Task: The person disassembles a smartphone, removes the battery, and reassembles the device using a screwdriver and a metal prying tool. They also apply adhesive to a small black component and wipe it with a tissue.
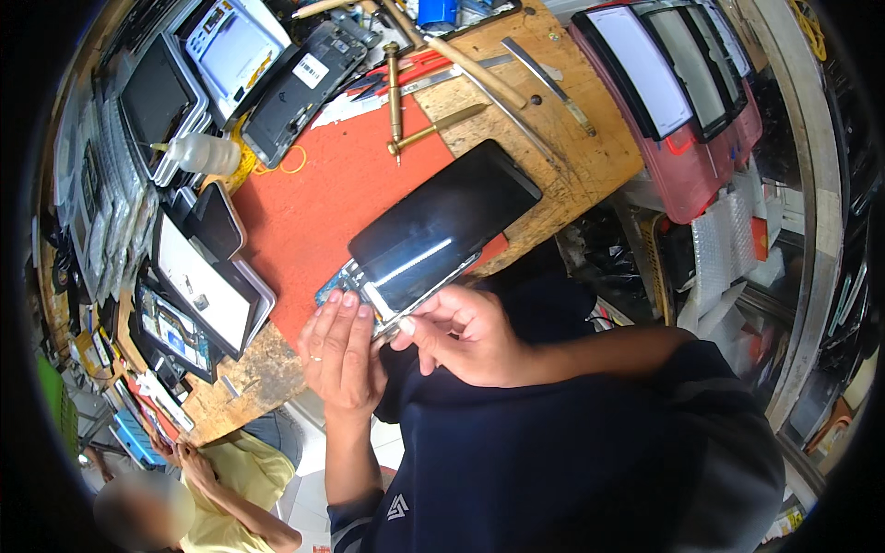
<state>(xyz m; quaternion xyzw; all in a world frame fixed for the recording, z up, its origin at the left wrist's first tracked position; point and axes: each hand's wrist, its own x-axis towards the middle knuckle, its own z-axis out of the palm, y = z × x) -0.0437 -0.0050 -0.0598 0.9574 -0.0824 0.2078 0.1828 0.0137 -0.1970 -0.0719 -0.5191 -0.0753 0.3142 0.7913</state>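
Observation:
An opened smartphone (406,281) lies tilted at the near edge of the red mat, its battery and part of its circuit board exposed. Over its far side rests a black screen panel (447,203); whether a cable joins the two is hidden. My left hand (339,358) is closed on the phone's lower left end, fingers together over the board and thumb out of sight. With thumb and fingers, my right hand (466,339) pinches the near edge beside the left fingertips. Any small part between those fingers is too small to make out.
Brass screwdrivers (394,101), tweezers (548,88) and red-handled pliers (415,69) lie beyond the phone on the wooden bench (590,170). A dropper bottle (203,154) and phone parts crowd the left. Screen panels (641,69) stand right. Another person (244,479) sits lower left.

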